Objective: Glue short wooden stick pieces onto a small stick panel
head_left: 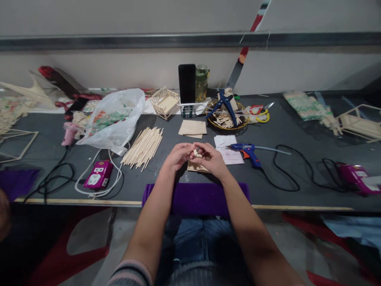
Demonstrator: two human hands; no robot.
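Observation:
My left hand (179, 155) and my right hand (213, 159) meet over the near middle of the table, fingers closed together. Between the fingertips is a small pale wooden piece (195, 152), too small to make out exactly. Both hands appear to touch it. Under them lies a flat wooden panel (197, 167), partly covered by the hands. A purple cloth (193, 196) is draped over the table edge beneath my forearms. To the left is a pile of thin wooden sticks (144, 147). A blue hot glue gun (250, 153) rests on its side at the right, its nozzle over a sheet of paper (228, 159).
Beyond the hands are thin wooden sheets (193, 127), a phone (187, 83), a glass jar (202, 83) and a small stick-built model (165, 102). A basket (228, 126) holds short sticks and a blue clamp; scissors (262, 115) lie beside it. Cords run from purple power strips (98, 174) at both sides.

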